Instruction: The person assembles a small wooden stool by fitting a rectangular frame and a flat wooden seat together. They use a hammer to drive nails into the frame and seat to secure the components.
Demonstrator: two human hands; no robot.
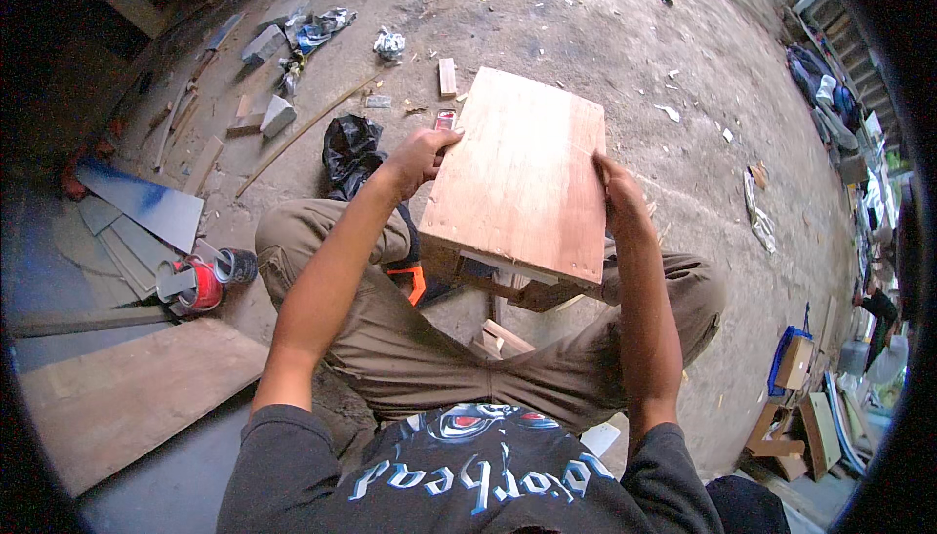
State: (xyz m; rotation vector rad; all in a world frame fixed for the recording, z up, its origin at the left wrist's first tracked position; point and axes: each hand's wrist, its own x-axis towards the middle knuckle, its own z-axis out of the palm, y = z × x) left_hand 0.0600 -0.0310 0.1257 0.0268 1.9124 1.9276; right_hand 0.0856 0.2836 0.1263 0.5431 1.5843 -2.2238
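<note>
Between my raised knees is a small wooden stool (522,173) with a flat, pale reddish-brown top and wooden framing partly visible beneath its near edge. My left hand (417,161) grips the stool's left edge, thumb on the top and the other fingers partly hidden. On the opposite edge, my right hand (625,197) is closed against the side. The top slopes a little, tilted to the right. An orange handle-shaped piece (418,285) shows below the stool by my left leg. Small wood offcuts (503,339) lie on the ground between my legs.
A black plastic bag (351,143) sits beyond my left knee. Paint cans (203,285) and a large plywood sheet (146,388) are at the left. Concrete blocks (264,44) and a long stick (307,134) lie farther off. Boxes and boards (818,431) stand at the right.
</note>
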